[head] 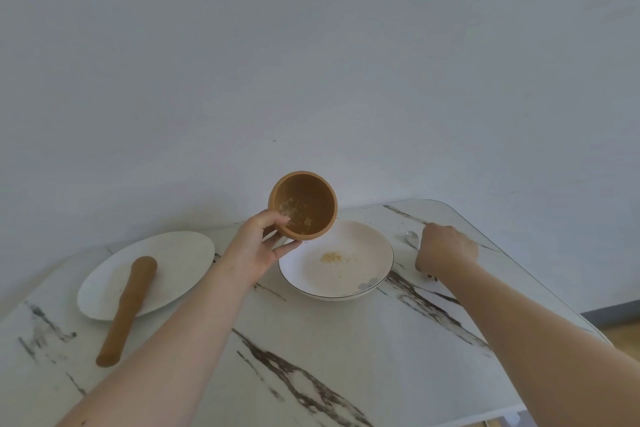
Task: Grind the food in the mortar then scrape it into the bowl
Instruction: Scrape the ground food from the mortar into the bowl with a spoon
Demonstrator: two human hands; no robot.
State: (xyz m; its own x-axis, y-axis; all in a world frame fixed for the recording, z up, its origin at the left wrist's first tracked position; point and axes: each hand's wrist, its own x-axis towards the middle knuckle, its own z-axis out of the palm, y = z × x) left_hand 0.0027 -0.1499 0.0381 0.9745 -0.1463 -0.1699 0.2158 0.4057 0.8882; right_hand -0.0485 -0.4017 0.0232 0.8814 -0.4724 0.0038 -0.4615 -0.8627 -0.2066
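Note:
My left hand (260, 243) holds the brown wooden mortar (304, 206) tilted toward me above the far left rim of the white bowl (367, 284). Pale crumbs of ground food cling to the mortar's inner wall. A small heap of ground food (331, 257) lies in the bowl. My right hand (446, 250) rests on the table to the right of the bowl, fingers curled over the handle of a metal spoon (412, 237), whose bowl sticks out beyond the hand. The wooden pestle (128, 308) lies across the white plate (180, 253) at the left.
The marble-patterned table (329, 357) has a rounded far right corner and a right edge close to my right arm. A plain pale wall rises right behind the table. A strip of floor shows at the right.

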